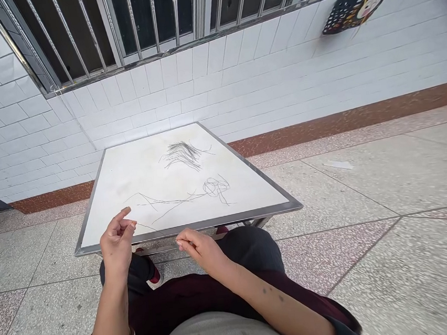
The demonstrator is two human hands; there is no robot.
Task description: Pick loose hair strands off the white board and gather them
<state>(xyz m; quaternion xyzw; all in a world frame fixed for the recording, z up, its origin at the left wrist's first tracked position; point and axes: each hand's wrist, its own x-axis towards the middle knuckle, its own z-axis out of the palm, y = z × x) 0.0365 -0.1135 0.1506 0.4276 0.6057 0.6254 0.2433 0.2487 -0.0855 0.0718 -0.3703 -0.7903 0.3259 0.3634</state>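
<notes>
A thin dark strand (149,228), like fine wire or thread, stretches between my two hands above the table's near edge. My left hand (116,246) pinches its left end between thumb and forefinger, the other fingers loosely raised. At the strand's other end, the fingertips of my right hand (203,249) are pressed together. On the white table (255,185), a loose tangle of similar strands (215,187) lies in front of my hands, with long pieces trailing left. Farther back is a denser bundle of strands (183,154), lying roughly side by side.
The table has a grey metal rim and stands close to a white tiled wall (153,98). Barred windows (154,21) are above it. A dotted bag (358,8) hangs at the upper right. A white scrap (338,165) lies on the speckled floor. My legs are under the near edge.
</notes>
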